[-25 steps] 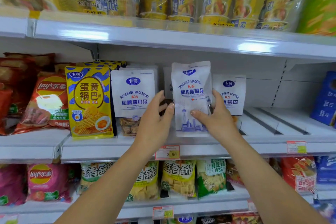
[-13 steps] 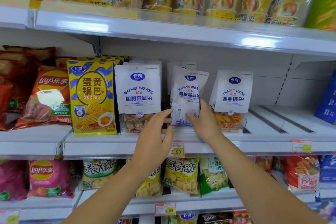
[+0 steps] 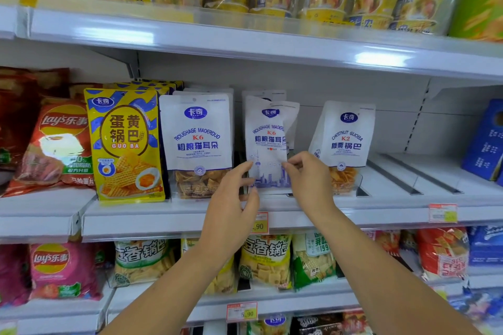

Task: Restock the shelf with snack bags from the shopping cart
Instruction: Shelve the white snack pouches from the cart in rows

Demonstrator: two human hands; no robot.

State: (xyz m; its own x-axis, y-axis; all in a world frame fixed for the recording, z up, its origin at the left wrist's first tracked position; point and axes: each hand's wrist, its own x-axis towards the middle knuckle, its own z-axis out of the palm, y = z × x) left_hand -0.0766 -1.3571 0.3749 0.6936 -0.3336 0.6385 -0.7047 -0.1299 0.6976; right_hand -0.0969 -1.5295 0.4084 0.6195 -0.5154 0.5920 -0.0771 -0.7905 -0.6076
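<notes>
Snack bag stands upright, long axis vertical, label outward, pinched low by left hand and right hand.

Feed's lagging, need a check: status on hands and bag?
Left hand, right hand pinching white K6 bag at lower edges. Bag upright on shelf, top corner folded. Nothing blocking.
</notes>
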